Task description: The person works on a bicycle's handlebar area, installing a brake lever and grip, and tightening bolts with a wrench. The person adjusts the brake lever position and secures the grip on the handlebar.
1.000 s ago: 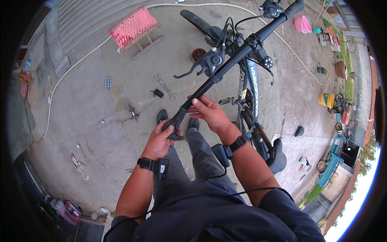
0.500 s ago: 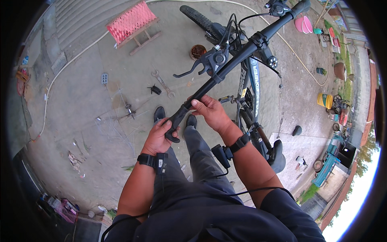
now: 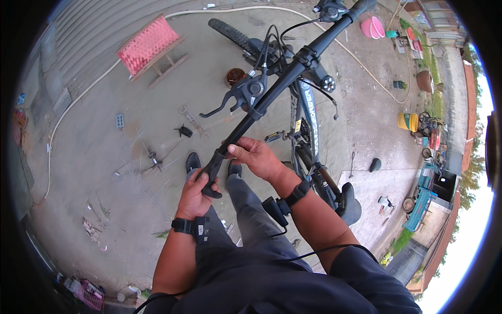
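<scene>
One bicycle handlebar (image 3: 280, 85) is slanting over the concrete ground (image 3: 102, 167); left hand (image 3: 192, 200) is gripping the black grip (image 3: 212, 170) at its left end, right hand (image 3: 259, 161) is pinching it at the grip's inner edge, thumb on top.

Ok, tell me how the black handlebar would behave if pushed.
The handlebar looks like a rigid, straight tube, so it should barely flex. Clamped at the stem, it will likely swing with the front wheel rather than slide. Its dull, rubbery-looking end cover suggests little slipping.
</scene>
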Demonstrator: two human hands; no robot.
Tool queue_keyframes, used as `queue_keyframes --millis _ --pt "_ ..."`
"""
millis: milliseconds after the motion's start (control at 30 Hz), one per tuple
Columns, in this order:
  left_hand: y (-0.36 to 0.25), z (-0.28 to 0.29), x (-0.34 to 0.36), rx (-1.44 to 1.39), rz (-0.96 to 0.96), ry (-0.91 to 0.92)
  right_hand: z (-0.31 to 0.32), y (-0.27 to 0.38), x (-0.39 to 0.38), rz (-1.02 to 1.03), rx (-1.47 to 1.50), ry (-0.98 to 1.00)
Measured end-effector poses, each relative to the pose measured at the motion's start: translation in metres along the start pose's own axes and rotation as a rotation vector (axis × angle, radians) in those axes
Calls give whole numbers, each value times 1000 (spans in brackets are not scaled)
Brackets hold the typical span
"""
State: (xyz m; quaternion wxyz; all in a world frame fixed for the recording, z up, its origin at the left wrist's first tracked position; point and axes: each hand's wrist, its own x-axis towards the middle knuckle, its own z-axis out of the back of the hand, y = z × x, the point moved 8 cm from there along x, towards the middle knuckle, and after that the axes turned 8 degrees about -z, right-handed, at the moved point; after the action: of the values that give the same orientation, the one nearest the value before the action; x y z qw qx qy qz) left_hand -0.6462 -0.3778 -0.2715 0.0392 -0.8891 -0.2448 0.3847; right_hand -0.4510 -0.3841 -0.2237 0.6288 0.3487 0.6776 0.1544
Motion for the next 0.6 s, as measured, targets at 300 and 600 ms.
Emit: queue_keyframes --millis 300,600 --pt "8 9 -3 -73 -39 8 172 118 -128 248 -154 -575" --pt "-10 4 -9 318 -186 -165 193 210 -60 463 -771 -892"
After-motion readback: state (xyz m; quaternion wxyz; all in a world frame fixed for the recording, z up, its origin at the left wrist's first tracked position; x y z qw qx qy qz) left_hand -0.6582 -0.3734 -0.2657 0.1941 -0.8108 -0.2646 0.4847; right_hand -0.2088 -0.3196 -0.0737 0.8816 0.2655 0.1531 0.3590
